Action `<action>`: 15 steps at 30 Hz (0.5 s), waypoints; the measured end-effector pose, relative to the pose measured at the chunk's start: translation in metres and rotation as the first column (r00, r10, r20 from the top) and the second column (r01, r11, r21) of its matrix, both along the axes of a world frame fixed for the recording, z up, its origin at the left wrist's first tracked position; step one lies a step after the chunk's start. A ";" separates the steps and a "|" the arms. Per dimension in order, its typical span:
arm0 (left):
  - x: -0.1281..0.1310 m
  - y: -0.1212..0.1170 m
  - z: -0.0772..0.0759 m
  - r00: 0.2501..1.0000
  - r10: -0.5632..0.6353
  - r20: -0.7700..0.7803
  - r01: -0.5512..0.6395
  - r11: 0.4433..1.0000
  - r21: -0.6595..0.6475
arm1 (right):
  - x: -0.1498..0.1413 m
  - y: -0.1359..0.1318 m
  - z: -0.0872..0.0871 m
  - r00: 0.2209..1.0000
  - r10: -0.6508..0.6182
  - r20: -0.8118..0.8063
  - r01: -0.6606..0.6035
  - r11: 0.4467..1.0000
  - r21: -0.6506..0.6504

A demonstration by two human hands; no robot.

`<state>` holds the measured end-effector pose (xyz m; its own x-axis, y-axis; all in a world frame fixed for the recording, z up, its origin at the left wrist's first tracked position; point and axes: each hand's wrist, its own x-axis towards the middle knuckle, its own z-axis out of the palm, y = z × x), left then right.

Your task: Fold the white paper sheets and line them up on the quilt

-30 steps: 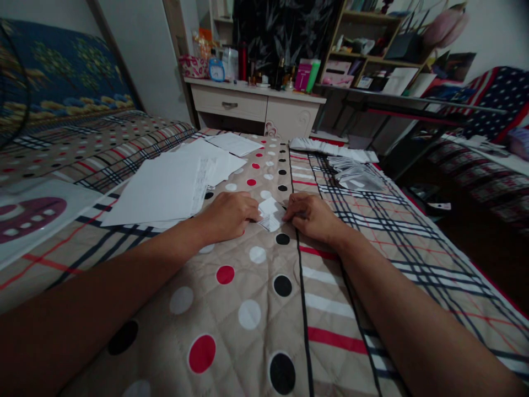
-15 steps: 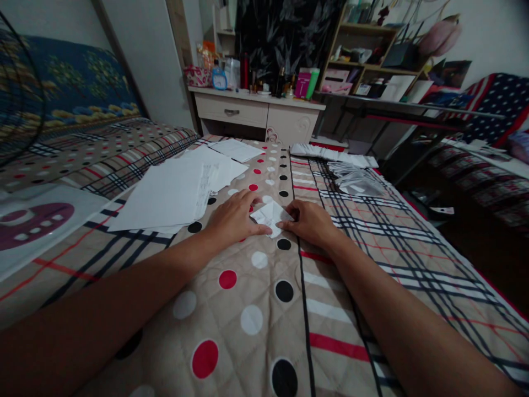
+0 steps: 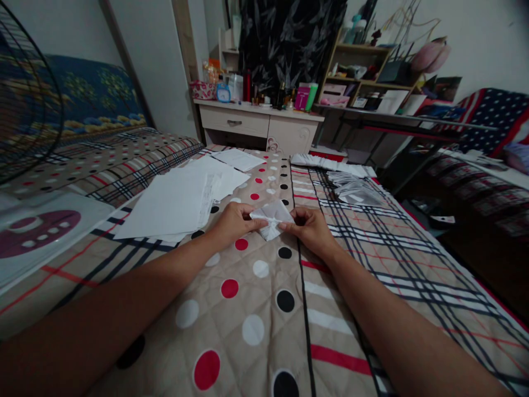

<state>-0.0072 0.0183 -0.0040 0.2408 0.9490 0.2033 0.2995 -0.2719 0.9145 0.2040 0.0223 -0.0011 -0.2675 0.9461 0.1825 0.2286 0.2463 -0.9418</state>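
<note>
Between my hands is a small folded piece of white paper [image 3: 273, 215], with crease lines and a pointed lower edge, held over the dotted part of the bedspread [image 3: 264, 298]. My left hand [image 3: 235, 221] pinches its left side, thumb on top and fingers behind. On the right side, my right hand [image 3: 309, 225] grips the paper the same way, its thumb tip pressed near the middle. The fingertips behind the paper are hidden. Left of my left hand lies a spread of white paper sheets [image 3: 169, 204], the top one with faint print along its right edge.
Beyond my right hand lie a pile of folded white papers [image 3: 355, 187] and a long white strip [image 3: 330, 162]. A plastic bag with a purple print [image 3: 41, 231] is at the left. A fan guard [image 3: 33, 99] stands far left, and a white dresser [image 3: 235, 121] behind the bed.
My left fingers have closed from a looser hold into a pinch on the paper. The paper now looks lifted and tilted, with its top face turned differently. The camera view has shifted slightly.
</note>
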 end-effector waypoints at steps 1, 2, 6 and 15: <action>0.000 0.000 0.000 1.000 0.000 0.014 0.001 1.000 -0.016 | 0.000 0.000 0.000 1.000 -0.001 -0.008 0.001 1.000 -0.007; 0.001 -0.001 0.001 1.000 -0.002 0.027 0.003 0.999 -0.033 | 0.000 0.000 0.001 1.000 -0.003 -0.012 0.002 1.000 -0.017; 0.004 -0.004 0.003 0.990 -0.029 0.136 0.043 0.994 -0.102 | 0.002 0.001 0.002 0.999 -0.011 -0.033 0.009 0.998 -0.057; 0.003 -0.009 0.012 0.995 -0.042 0.095 0.055 0.988 -0.147 | 0.003 -0.001 0.004 0.995 -0.026 -0.098 0.015 0.994 -0.104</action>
<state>-0.0043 0.0092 0.0081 0.2744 0.9580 0.0832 0.2029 -0.1422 0.9688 0.2074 0.0216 0.0032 -0.2332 0.9664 0.1086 0.1365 0.1431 -0.9803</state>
